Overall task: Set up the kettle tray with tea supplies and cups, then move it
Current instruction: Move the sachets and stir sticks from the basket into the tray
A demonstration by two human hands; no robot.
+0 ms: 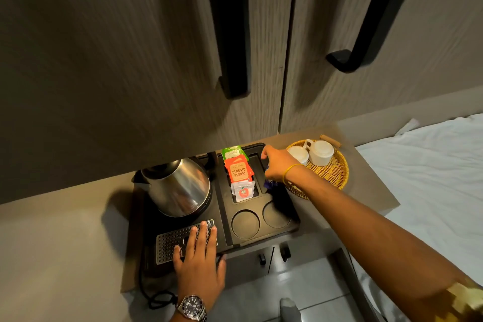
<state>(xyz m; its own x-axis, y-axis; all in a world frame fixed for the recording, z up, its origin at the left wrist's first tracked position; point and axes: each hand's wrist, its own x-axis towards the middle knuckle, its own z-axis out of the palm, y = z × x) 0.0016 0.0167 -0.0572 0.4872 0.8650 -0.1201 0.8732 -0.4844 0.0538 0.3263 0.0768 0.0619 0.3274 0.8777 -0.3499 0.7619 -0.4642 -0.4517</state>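
— Black kettle tray sits on the worktop, steel kettle on its left. Your hands?

— Your left hand lies flat, fingers spread, on the drip grate, holding nothing. Your right hand is curled over the tray's sachet slot beside the tea sachets; I cannot tell whether it grips anything. Cups wait in the wicker basket.

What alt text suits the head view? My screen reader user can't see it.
A person's right hand reaches into the black kettle tray beside tea sachets; the left hand rests flat on its drip grate. Two white cups wait in a wicker basket.
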